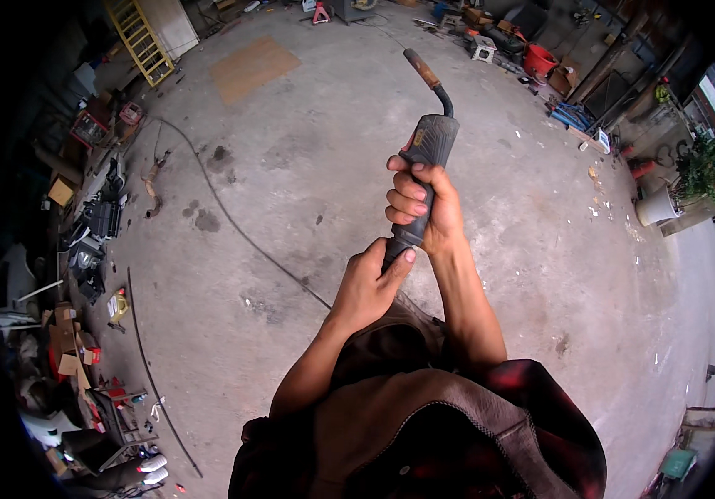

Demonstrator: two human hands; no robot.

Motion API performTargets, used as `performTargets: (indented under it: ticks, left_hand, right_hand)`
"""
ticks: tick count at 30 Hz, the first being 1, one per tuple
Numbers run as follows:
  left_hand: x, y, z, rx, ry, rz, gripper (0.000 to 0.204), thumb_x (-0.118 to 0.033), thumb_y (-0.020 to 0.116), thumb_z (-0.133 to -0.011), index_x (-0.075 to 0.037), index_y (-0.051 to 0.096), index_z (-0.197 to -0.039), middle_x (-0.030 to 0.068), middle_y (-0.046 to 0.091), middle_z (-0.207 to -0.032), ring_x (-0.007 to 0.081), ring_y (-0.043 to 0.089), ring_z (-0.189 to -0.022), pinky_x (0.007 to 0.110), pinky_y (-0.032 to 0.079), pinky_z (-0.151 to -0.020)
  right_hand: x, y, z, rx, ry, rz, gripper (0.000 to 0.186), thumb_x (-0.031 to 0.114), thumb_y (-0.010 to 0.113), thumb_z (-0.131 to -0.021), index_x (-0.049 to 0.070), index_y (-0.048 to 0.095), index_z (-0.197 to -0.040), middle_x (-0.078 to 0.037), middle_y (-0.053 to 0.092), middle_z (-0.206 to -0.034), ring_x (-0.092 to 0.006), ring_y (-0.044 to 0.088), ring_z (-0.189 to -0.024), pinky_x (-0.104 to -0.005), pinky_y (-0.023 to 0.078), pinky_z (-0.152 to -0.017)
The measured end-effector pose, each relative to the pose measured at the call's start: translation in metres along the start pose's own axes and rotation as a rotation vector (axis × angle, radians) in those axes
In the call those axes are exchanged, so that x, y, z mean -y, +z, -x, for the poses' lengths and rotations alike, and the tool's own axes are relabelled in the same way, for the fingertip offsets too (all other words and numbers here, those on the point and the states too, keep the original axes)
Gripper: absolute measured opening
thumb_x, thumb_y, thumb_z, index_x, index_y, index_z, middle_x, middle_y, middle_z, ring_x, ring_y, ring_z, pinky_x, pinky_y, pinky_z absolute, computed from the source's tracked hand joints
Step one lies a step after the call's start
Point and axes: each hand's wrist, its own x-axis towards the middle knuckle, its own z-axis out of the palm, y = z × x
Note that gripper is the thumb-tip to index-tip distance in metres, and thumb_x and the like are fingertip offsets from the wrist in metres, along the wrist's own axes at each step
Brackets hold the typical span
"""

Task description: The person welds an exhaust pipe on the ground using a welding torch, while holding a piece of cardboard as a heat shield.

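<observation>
A grey welding torch [430, 131] is held upright in front of me, its bent black neck ending in a copper-brown nozzle [420, 68] with a dark tip. My right hand [432, 200] wraps round the handle, fingers curled over its front just below the red trigger. Lower down, my left hand [372, 279] grips the dark cable end of the torch, thumb along it. A dark cable [249, 243] runs from near my body across the concrete floor to the back left. A brown leather apron [386, 399] covers my front below the hands.
Along the left lie piled dark parts [99, 224] and cardboard boxes [70, 349]; at the back left are a yellow ladder [137, 41] and a plywood sheet [253, 66]. On the right stand a red bucket [540, 58], clutter and a potted plant [698, 170].
</observation>
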Motion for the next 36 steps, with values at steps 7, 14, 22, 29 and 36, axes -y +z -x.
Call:
performTargets:
  ticks: [7,14,22,29,36]
  left_hand:
    - [0.001,0.000,0.005,0.010,0.029,0.079,0.034,-0.032,0.057,-0.099,-0.003,0.051,-0.084,-0.0007,0.048,-0.058,0.0077,0.046,-0.052,0.027,0.037,-0.048]
    - [0.001,-0.002,0.003,0.009,-0.045,0.027,0.039,-0.035,0.060,-0.097,0.003,0.054,-0.090,0.0139,0.056,-0.063,0.0195,0.053,-0.057,0.036,0.044,-0.057]
    - [0.016,0.003,0.000,-0.036,-0.069,0.114,0.035,-0.034,0.060,-0.097,-0.001,0.053,-0.087,0.0017,0.051,-0.062,0.0096,0.047,-0.056,0.028,0.039,-0.051]
    - [0.025,-0.004,0.001,-0.018,-0.107,0.214,0.034,-0.034,0.062,-0.097,-0.001,0.053,-0.092,0.0009,0.051,-0.065,0.0087,0.047,-0.057,0.027,0.039,-0.051]
    - [0.044,-0.026,0.019,0.122,-0.102,0.572,0.023,-0.025,0.057,-0.100,-0.002,0.053,-0.101,0.0003,0.050,-0.069,0.0063,0.044,-0.056,0.023,0.036,-0.050]
  right_hand:
    - [-0.004,0.002,0.005,0.039,-0.005,-0.011,0.023,0.018,0.047,-0.092,0.000,0.056,-0.103,0.005,0.037,-0.058,-0.0061,0.034,-0.045,-0.0255,0.034,-0.045]
    - [-0.006,0.004,0.005,-0.067,-0.014,0.080,0.021,0.017,0.049,-0.090,0.001,0.055,-0.102,0.004,0.037,-0.060,-0.0073,0.035,-0.047,-0.0267,0.035,-0.047]
    - [-0.013,0.018,0.002,-0.195,-0.048,0.275,0.028,0.020,0.049,-0.091,0.000,0.056,-0.108,0.005,0.037,-0.060,-0.0067,0.034,-0.047,-0.0259,0.034,-0.047]
    - [-0.015,0.008,-0.008,-0.129,0.016,0.139,0.028,0.021,0.055,-0.088,0.001,0.056,-0.107,0.001,0.039,-0.060,-0.0105,0.037,-0.048,-0.0282,0.035,-0.049]
    - [-0.017,-0.001,-0.022,-0.169,-0.022,-0.002,0.025,0.021,0.057,-0.088,0.001,0.059,-0.103,0.003,0.041,-0.058,-0.0093,0.038,-0.048,-0.0264,0.034,-0.048]
